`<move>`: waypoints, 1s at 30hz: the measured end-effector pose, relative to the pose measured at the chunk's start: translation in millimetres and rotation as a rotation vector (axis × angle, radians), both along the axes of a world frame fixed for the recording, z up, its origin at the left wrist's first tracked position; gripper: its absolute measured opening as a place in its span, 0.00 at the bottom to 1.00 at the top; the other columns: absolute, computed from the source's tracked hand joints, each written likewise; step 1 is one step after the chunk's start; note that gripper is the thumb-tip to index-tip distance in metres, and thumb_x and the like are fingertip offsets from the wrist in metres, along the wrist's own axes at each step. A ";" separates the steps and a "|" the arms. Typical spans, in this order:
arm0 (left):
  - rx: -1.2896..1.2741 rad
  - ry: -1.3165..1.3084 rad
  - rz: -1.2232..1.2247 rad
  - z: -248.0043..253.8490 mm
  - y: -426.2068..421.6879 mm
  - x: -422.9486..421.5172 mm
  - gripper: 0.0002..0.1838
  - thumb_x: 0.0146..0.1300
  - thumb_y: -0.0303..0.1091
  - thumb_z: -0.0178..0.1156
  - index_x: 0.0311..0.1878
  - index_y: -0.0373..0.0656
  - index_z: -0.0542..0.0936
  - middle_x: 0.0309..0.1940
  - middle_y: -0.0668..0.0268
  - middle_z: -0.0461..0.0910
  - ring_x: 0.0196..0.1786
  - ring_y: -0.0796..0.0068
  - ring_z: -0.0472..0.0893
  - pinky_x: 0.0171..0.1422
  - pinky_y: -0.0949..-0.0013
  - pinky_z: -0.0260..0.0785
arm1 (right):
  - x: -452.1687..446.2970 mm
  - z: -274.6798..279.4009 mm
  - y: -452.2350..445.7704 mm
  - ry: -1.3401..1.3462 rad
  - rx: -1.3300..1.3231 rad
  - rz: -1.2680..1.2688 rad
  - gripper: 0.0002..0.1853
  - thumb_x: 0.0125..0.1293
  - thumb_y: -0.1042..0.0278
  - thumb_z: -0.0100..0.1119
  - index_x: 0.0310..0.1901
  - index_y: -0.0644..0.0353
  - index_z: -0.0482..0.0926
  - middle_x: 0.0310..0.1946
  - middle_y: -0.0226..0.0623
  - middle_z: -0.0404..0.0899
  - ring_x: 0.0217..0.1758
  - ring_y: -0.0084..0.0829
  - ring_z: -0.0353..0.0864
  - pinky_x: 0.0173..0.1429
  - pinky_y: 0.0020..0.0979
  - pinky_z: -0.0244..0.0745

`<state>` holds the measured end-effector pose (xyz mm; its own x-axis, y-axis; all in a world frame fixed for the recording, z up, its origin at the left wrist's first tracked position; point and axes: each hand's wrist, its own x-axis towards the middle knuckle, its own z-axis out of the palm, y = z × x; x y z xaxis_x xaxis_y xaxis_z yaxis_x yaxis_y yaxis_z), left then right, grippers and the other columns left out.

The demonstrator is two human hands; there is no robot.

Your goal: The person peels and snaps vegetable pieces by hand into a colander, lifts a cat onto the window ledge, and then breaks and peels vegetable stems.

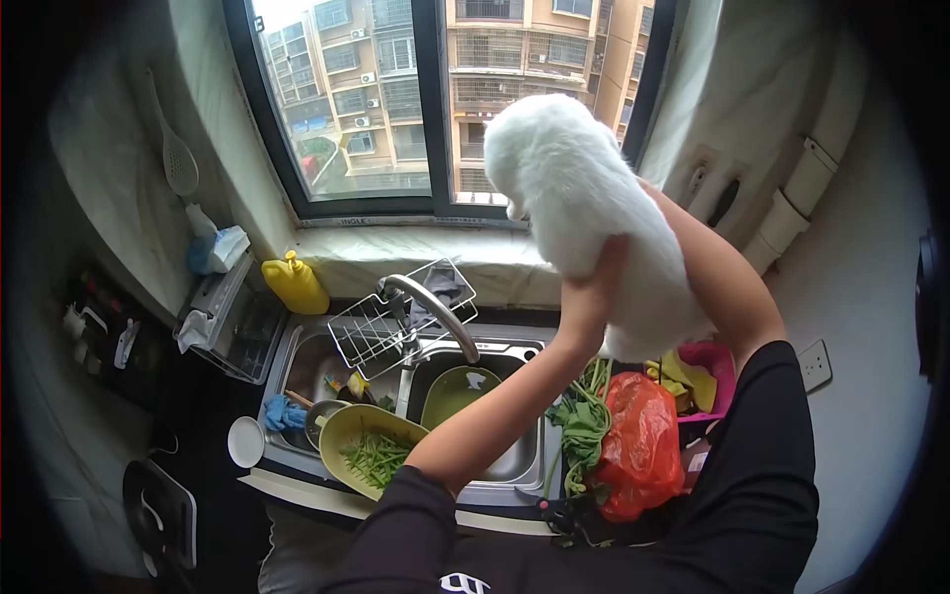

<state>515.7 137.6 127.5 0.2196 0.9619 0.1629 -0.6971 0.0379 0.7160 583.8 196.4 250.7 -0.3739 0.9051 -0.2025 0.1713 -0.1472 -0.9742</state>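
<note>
A fluffy white cat [584, 188] is held up in front of the window, above the right side of the sink, with its back towards me. My left hand [606, 272] grips its near side, the fingers partly sunk in the fur. On the other side, my right forearm [727, 272] reaches behind the cat's body; the right hand itself is hidden there. Under my left forearm stands the metal sink [542, 445], with a green basin [450, 401] in it. Below the cat are leafy greens [582, 436] and a red plastic bag [638, 445].
A curved faucet [435, 302] and a wire rack [371, 332] rise behind the sink. On the left are a yellow-green bowl of cut greens [371, 460], blue gloves [285, 413] and a yellow jug [295, 285]. A pink basin [727, 371] stands at right. The window [386, 109] is ahead.
</note>
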 end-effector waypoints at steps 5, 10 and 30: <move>0.061 -0.067 0.244 -44.7 81.0 48.6 0.28 0.62 0.38 0.66 0.59 0.32 0.70 0.52 0.58 0.75 0.53 0.71 0.75 0.59 0.67 0.67 | 17.3 -13.7 94.1 -0.171 -0.036 0.094 0.44 0.55 0.27 0.58 0.65 0.54 0.68 0.63 0.39 0.69 0.63 0.35 0.69 0.67 0.35 0.63; 0.005 -0.086 0.362 -75.0 147.5 62.1 0.33 0.66 0.47 0.61 0.65 0.33 0.64 0.59 0.60 0.70 0.59 0.72 0.69 0.65 0.67 0.61 | 20.0 -46.4 181.8 -0.368 -0.083 0.218 0.46 0.55 0.27 0.58 0.66 0.54 0.67 0.64 0.40 0.68 0.65 0.35 0.68 0.68 0.35 0.62; -0.506 -0.269 0.105 -188.1 256.9 64.1 0.51 0.54 0.78 0.49 0.73 0.54 0.53 0.69 0.67 0.60 0.70 0.66 0.62 0.65 0.52 0.64 | 10.8 -199.7 307.3 -0.910 0.137 0.426 0.49 0.50 0.24 0.57 0.61 0.64 0.73 0.62 0.51 0.70 0.66 0.43 0.68 0.69 0.36 0.60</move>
